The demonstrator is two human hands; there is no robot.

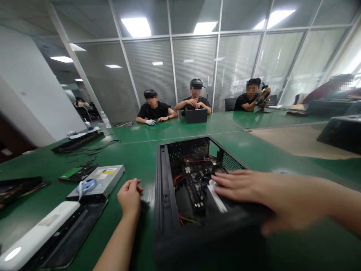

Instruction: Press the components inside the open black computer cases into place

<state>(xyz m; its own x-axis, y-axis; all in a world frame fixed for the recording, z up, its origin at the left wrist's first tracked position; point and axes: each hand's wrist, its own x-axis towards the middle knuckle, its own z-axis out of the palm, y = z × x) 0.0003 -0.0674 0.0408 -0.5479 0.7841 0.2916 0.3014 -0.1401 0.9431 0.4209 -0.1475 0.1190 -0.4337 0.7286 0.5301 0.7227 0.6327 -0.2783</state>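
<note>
A black computer case [163, 199] lies on the green table in front of me, its upper side uncovered. Inside it show a dark circuit board [194, 180], red and yellow wires and a white strip [216, 198]. My right hand [239, 186] reaches over the case's right side with its fingers stretched flat above the inside; whether the fingertips touch the parts I cannot tell. To the left of the case my left hand [130, 192] rests at the table with its fingers curled in, and nothing shows in them.
Left of me are a metal disc drive [114, 177], a blue tape roll [88, 186], a long white power strip [42, 229] and a black panel [81, 233]. Cables [93, 148] lie farther back. Several people sit across the table [135, 145], one behind a black box [196, 115].
</note>
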